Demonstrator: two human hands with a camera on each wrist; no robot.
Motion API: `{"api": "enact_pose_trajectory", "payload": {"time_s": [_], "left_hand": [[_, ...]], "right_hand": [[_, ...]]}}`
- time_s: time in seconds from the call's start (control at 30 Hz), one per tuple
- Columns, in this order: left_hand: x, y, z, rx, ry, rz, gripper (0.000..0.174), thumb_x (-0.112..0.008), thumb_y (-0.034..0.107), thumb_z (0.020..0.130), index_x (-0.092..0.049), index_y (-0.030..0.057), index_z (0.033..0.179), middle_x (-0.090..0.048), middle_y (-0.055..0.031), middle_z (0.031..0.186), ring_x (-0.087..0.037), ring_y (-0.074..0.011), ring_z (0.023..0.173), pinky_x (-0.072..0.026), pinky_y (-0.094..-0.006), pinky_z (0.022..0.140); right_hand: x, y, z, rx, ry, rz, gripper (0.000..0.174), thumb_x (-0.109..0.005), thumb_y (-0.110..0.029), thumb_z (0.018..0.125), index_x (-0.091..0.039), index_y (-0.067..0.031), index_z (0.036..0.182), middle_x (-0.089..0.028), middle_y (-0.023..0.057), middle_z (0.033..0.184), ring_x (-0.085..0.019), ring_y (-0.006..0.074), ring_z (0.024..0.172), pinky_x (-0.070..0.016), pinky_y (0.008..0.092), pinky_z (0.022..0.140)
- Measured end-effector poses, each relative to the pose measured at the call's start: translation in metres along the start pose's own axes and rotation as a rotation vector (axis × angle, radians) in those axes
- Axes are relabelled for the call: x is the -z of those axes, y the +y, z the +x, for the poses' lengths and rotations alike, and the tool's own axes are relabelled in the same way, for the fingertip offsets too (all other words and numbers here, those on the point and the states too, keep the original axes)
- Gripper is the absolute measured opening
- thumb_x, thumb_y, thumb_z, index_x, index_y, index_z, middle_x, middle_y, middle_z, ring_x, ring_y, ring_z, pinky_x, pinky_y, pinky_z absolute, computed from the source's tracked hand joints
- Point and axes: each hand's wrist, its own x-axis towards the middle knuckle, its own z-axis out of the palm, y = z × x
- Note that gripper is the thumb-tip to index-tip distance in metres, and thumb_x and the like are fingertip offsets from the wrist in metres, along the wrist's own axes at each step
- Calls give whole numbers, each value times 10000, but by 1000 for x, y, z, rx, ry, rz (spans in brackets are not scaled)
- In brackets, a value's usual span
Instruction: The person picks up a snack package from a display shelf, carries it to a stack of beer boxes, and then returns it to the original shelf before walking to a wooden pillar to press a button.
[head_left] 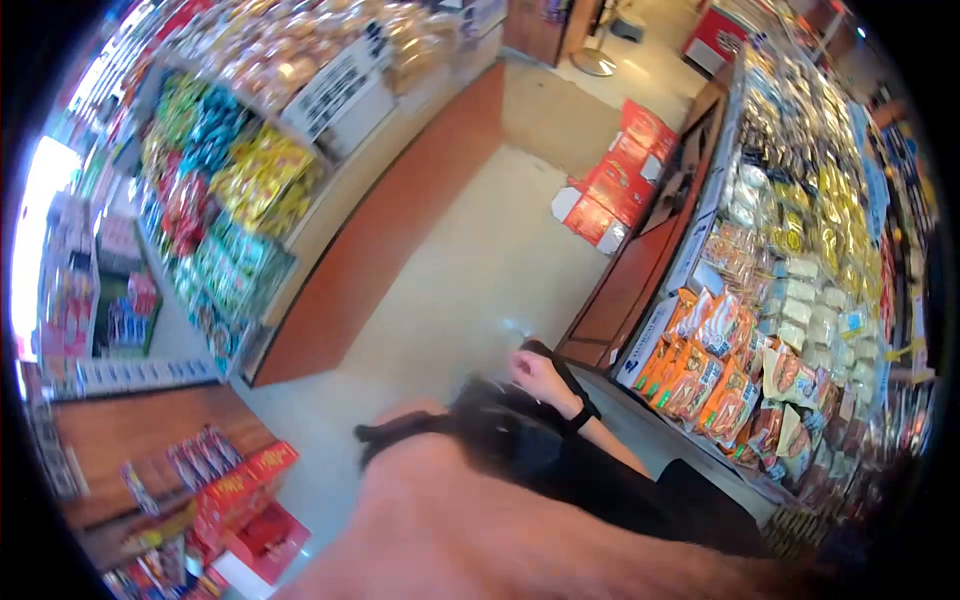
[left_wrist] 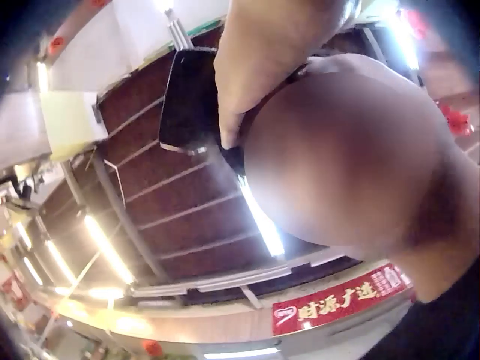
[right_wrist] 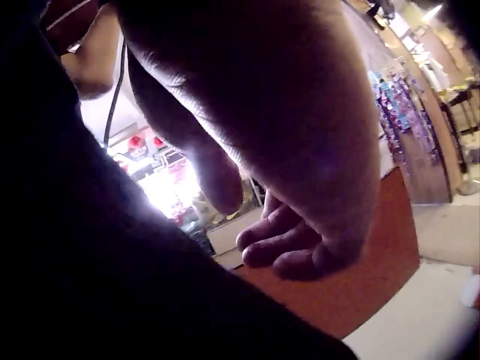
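My left hand [left_wrist: 274, 45] is raised beside the head in the left wrist view. A fingertip lies right at the edge of a flat black device [left_wrist: 187, 97]; I cannot tell whether the hand grips it. Large and blurred, bare skin of a raised arm [head_left: 440, 510] fills the lower middle of the head view. My right hand [head_left: 540, 375] hangs low over the floor, a black band [head_left: 580, 415] round its wrist. In the right wrist view its fingers [right_wrist: 300, 262] are loosely curled with nothing between them, next to dark clothing [right_wrist: 135, 247].
Shelves of packaged snacks [head_left: 700, 380] line the right side of the aisle. Candy bags [head_left: 260, 180] fill a display at left. Flattened red cartons [head_left: 610, 190] lie on the floor [head_left: 440, 270] ahead. Red boxes [head_left: 245, 490] stand at lower left.
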Motion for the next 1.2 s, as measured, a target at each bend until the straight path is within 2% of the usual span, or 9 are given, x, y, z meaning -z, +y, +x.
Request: {"api": "enact_pose_trajectory", "payload": {"time_s": [0.13,0.5,0.6,0.9,0.93,1.0,1.07,1.1,1.2], "left_hand": [[87,-55,24,-16,-42,3,882,-265,735,861,-527,-60,1140,-503,-274,1113,-479,-412,1053,-366,-558,951],[275,-264,121,-134,-36,53,831,-314,730,860,-541,-32,1102,-520,-229,1040,-506,-373,979,-389,-550,924],[333,-319,139,-182,20,72,818,-327,729,859,-545,-24,1092,-525,-216,1020,-513,-362,958,-396,-547,917],[526,-484,159,-340,307,293,778,-368,725,858,-556,-1,1062,-540,-179,961,-534,-330,897,-415,-540,895],[555,-507,151,-320,408,360,773,-372,725,858,-558,1,1058,-542,-175,954,-537,-327,890,-417,-539,893],[632,-564,112,-45,393,631,738,-401,710,856,-565,24,1072,-551,-166,1032,-546,-329,920,-427,-498,899],[688,-619,31,672,499,748,488,-529,417,901,-554,24,1190,-566,-143,1137,-550,-316,1030,-421,-422,942],[718,-650,5,847,229,919,400,-553,237,862,-569,26,1201,-584,-153,1151,-550,-292,1067,-420,-387,954],[760,-738,-99,1381,47,838,391,-611,269,863,-572,45,1181,-613,-157,1137,-580,-290,1079,-446,-402,954]], "right_hand": [[6,56,83,214,234,3,173,-552,-132,871,-613,7,954,-647,133,810,-627,218,758,-506,375,697],[250,67,315,131,327,355,395,-544,-134,918,-502,-3,1288,-581,92,1206,-547,200,1086,-438,336,941],[275,160,355,28,461,227,389,-559,-150,914,-513,1,1269,-591,110,1189,-557,226,1081,-440,367,952],[484,67,432,-533,348,204,346,-556,-220,901,-605,-22,1180,-646,165,1110,-605,283,1036,-466,383,899],[487,140,455,-91,498,-84,340,-537,-207,907,-600,-15,1180,-660,153,1074,-631,247,956,-489,361,838],[543,111,488,-209,552,-124,319,-537,-203,906,-617,-6,1144,-669,131,1031,-630,193,880,-498,331,793],[608,79,527,-219,457,220,344,-567,-253,906,-617,3,1129,-669,126,1017,-626,162,855,-498,323,775],[632,109,551,-237,497,68,379,-604,-268,886,-595,-4,1158,-667,138,1016,-631,177,853,-501,339,770],[742,13,608,-523,364,-90,376,-637,-254,858,-604,-25,1155,-673,142,991,-640,179,844,-508,342,767]]}}
